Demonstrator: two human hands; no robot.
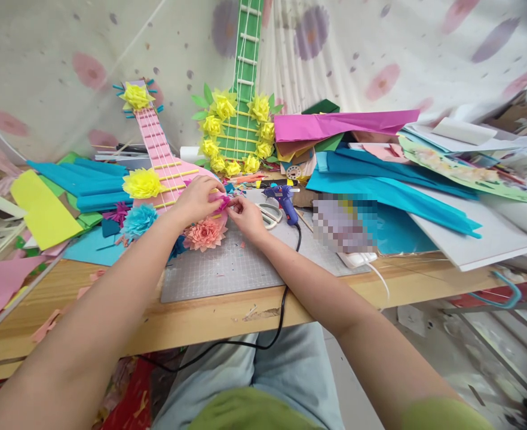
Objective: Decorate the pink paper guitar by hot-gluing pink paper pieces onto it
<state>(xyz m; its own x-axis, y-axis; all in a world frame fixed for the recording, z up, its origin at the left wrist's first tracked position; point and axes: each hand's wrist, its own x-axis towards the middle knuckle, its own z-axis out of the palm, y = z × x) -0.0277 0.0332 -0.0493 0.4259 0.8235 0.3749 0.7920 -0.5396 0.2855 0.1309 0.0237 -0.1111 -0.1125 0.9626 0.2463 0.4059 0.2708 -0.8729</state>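
Note:
My left hand [202,200] has its fingers closed on a small magenta paper flower [223,203] at the edge of a pink paper guitar [156,146]. Meeting it from the other side, my right hand [247,218] pinches the same flower, which the fingers partly hide. The guitar leans back and carries white strings and yellow sticks. Around its body sit a yellow paper flower [142,183], a blue one [140,221] and a coral one [205,233], the last just below my left hand.
A blue glue gun [285,200] and scissors [270,216] lie right of my hands on a grey cutting mat [227,272]. The black cord [284,304] passes under my right forearm. Behind stands a green paper guitar [241,128]. Blue paper sheets [393,185] are piled at right.

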